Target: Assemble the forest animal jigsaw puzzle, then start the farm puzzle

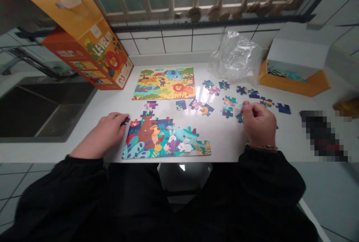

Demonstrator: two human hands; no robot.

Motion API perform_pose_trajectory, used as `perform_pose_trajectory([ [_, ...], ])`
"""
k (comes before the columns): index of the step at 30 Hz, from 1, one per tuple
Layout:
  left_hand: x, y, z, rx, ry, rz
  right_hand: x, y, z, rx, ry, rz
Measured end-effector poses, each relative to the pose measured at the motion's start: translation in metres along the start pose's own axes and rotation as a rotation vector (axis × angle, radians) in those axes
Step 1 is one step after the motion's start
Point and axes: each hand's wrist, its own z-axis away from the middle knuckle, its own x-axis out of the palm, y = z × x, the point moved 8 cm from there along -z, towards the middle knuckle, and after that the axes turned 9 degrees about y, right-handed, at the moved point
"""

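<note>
Puzzle (168, 139), x1, part-built, lies at counter's (221, 145) near edge; finished pic (164, 83), x1, at its 12 o'clock. Approx 13 loose pcs (181, 105) in plain view, spread 12 to 3 o'clock of puzzle, plus a few partly hidden by R hand. Boxes x2: tall box (112, 59) at 11 o'clock, low box (297, 84) at 2. Bag (235, 57), x1, clear plastic, at 1.

L hand (113, 124), at puzzle's 9-10 o'clock: fingers mostly together, tips clamped on 1 dark pc (125, 121) by puzzle's edge. R hand (258, 120), at 3 o'clock amid loose pcs: fingers curled in, thumb against forefinger; can't tell if anything's gripped. 1 pc (239, 118) shows right by its fingers.
</note>
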Motion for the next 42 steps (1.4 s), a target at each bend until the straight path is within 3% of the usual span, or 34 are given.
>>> perform_pose_trajectory([
  [2, 0.007, -0.017, 0.001, 0.039, -0.079, 0.078, 0.0, -0.001, 0.0, 0.002, -0.006, 0.0],
  [7, 0.006, -0.049, -0.003, -0.023, -0.058, 0.176, 0.001, -0.003, 0.0, -0.015, -0.014, 0.002],
  [13, -0.022, -0.051, 0.0, -0.229, -0.12, 0.249, 0.004, -0.004, 0.0, -0.03, -0.054, -0.001],
  [14, -0.031, -0.046, 0.002, -0.266, -0.08, 0.297, 0.004, -0.005, 0.0, -0.033, -0.059, -0.002],
  [15, -0.04, -0.037, 0.005, -0.273, -0.036, 0.374, 0.004, -0.006, 0.001, -0.035, -0.061, -0.005],
  [16, -0.053, -0.03, 0.008, -0.319, 0.085, 0.407, 0.004, -0.009, 0.002, -0.039, -0.06, -0.012],
  [19, -0.058, 0.012, 0.019, -0.412, 0.162, 0.683, 0.013, -0.027, 0.01, -0.062, -0.121, -0.115],
  [21, -0.041, 0.058, 0.021, -0.399, 0.054, 0.93, 0.03, -0.045, 0.022, -0.051, -0.289, -0.29],
  [23, -0.019, 0.109, 0.022, -0.387, -0.079, 1.241, 0.051, -0.063, 0.04, -0.004, -0.544, -0.49],
  [26, 0.011, 0.172, 0.025, -0.391, -0.271, 1.506, 0.071, -0.081, 0.064, 0.047, -0.835, -0.662],
  [28, 0.021, 0.2, 0.026, -0.368, -0.312, 1.623, 0.074, -0.083, 0.069, 0.057, -0.874, -0.686],
  [31, 0.031, 0.222, 0.028, -0.374, -0.352, 1.724, 0.075, -0.078, 0.065, 0.042, -0.832, -0.642],
  [36, 0.034, 0.233, 0.03, -0.303, -0.377, 1.673, 0.079, -0.076, 0.065, -0.058, -0.881, -0.506],
  [37, 0.032, 0.23, 0.03, -0.261, -0.324, 1.566, 0.08, -0.075, 0.065, -0.055, -0.897, -0.501],
  [39, 0.019, 0.221, 0.03, -0.099, -0.11, 1.247, 0.081, -0.072, 0.064, -0.041, -0.899, -0.473],
  [42, -0.009, 0.226, 0.044, 0.273, 0.233, 0.8, 0.079, -0.065, 0.058, -0.089, -0.836, -0.33],
])
